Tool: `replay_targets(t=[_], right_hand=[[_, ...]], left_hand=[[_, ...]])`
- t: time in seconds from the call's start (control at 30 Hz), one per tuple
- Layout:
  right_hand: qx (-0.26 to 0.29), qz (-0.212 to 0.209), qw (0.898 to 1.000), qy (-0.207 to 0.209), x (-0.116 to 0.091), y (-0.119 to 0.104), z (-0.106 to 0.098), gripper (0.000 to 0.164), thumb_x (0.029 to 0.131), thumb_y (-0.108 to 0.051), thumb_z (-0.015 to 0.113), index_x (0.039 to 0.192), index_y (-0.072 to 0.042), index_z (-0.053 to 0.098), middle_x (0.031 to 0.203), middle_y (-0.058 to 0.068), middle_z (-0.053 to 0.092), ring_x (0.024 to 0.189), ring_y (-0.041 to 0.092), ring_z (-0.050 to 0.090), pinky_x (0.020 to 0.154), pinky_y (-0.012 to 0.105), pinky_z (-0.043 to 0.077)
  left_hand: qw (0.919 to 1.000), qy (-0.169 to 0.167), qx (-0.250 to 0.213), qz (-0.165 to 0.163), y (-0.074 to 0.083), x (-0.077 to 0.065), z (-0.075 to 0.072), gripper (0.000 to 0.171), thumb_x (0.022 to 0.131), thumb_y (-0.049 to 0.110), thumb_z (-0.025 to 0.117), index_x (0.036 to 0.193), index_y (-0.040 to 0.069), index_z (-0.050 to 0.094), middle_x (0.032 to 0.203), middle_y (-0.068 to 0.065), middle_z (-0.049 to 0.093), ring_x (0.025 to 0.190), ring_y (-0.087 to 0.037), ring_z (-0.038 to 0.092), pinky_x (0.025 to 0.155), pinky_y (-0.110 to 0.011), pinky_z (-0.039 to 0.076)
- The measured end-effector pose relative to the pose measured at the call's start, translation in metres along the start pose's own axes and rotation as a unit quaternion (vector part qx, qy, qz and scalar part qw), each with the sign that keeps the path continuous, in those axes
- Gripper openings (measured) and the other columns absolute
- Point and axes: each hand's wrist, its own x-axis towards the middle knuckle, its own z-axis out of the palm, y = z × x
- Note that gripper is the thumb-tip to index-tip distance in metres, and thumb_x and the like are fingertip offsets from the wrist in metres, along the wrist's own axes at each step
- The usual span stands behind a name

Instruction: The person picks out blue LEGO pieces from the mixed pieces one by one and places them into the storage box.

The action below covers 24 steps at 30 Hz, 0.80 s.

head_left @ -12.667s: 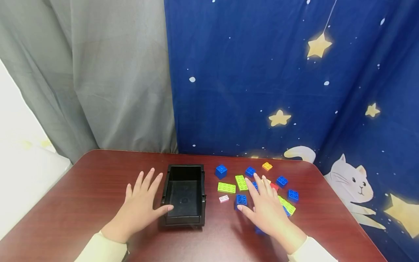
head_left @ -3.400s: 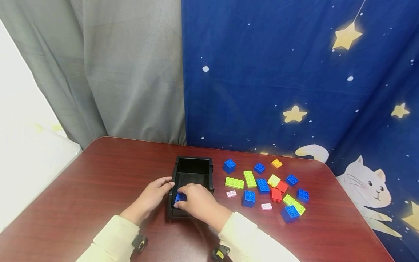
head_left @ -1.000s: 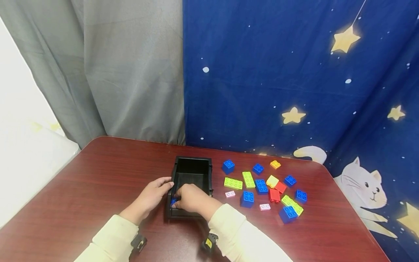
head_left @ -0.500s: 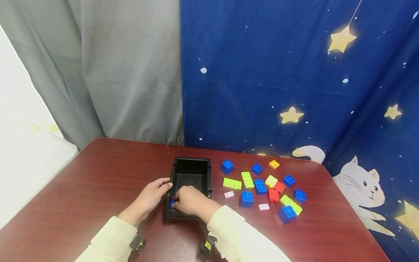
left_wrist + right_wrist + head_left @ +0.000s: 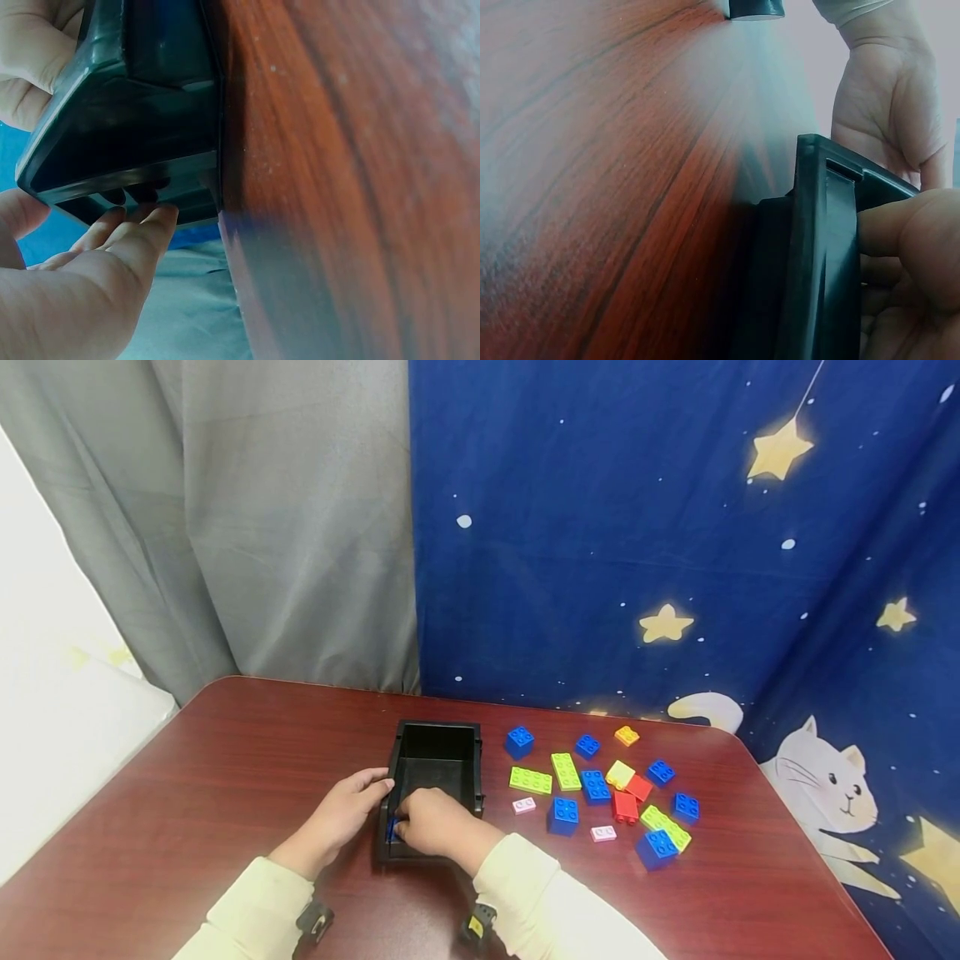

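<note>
The bin (image 5: 438, 743) stands on the table (image 5: 262, 760), with a brick (image 5: 392, 830) in its near left corner at the right hand (image 5: 438, 822), the left hand (image 5: 337, 817) at its left wall, other bricks (image 5: 596, 787) to its right, and curtains (image 5: 300, 527) behind the table.

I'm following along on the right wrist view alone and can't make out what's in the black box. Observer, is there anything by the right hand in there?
Observer: Yes, the head view shows a blue brick, partly hidden by the right hand, inside the black box.
Operator: Thanks. Are any bricks outside it?
Observer: Yes, in the head view, loose bricks lie on the table to the box's right.
</note>
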Motion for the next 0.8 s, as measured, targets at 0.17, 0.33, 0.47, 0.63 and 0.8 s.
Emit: replay_targets(t=[0.17, 0.33, 0.47, 0.63, 0.8], right_hand=[[0.005, 0.001, 1.0, 0.003, -0.001, 0.0, 0.0, 0.012, 0.087, -0.016, 0.068, 0.088, -0.008, 0.076, 0.074, -0.001, 0.07, 0.066, 0.007, 0.059, 0.065, 0.022, 0.052], [0.011, 0.012, 1.0, 0.002, -0.003, -0.002, -0.002, 0.013, 0.087, -0.017, 0.068, 0.093, -0.007, 0.076, 0.078, 0.0, 0.071, 0.068, 0.007, 0.059, 0.067, 0.023, 0.053], [0.018, 0.026, 0.999, 0.006, -0.005, -0.003, -0.004, 0.022, 0.087, -0.019, 0.069, 0.106, -0.007, 0.073, 0.094, 0.001, 0.073, 0.086, 0.01, 0.065, 0.079, 0.025, 0.054], [0.025, 0.039, 0.999, 0.022, -0.009, -0.003, -0.008, 0.035, 0.086, -0.022, 0.071, 0.119, -0.009, 0.069, 0.113, 0.004, 0.069, 0.107, 0.016, 0.063, 0.091, 0.031, 0.052], [0.023, 0.037, 0.998, 0.044, -0.014, -0.001, -0.014, 0.042, 0.085, -0.024, 0.072, 0.124, -0.01, 0.066, 0.123, 0.005, 0.064, 0.115, 0.018, 0.058, 0.096, 0.033, 0.049]], left_hand=[[1.0, -0.001, 0.001, 0.002, 0.0, 0.0, 0.0, 0.044, 0.101, 0.021, 0.046, 0.137, -0.006, 0.047, 0.134, -0.025, 0.053, 0.118, -0.033, 0.054, 0.103, -0.052, 0.04], [1.0, 0.0, 0.002, 0.001, 0.0, 0.0, 0.0, 0.045, 0.101, 0.021, 0.047, 0.137, -0.006, 0.046, 0.134, -0.025, 0.053, 0.119, -0.034, 0.054, 0.103, -0.052, 0.04], [1.0, 0.001, 0.006, -0.002, -0.001, 0.0, 0.0, 0.045, 0.101, 0.021, 0.046, 0.137, -0.006, 0.046, 0.135, -0.026, 0.051, 0.12, -0.035, 0.053, 0.103, -0.052, 0.04], [1.0, 0.001, 0.007, -0.001, 0.0, 0.0, 0.001, 0.046, 0.1, 0.021, 0.047, 0.137, -0.006, 0.045, 0.136, -0.027, 0.05, 0.121, -0.036, 0.052, 0.103, -0.052, 0.041], [0.9999, 0.002, 0.013, -0.001, 0.0, 0.001, 0.0, 0.047, 0.1, 0.022, 0.047, 0.137, -0.006, 0.046, 0.136, -0.026, 0.05, 0.12, -0.036, 0.052, 0.102, -0.053, 0.042]])
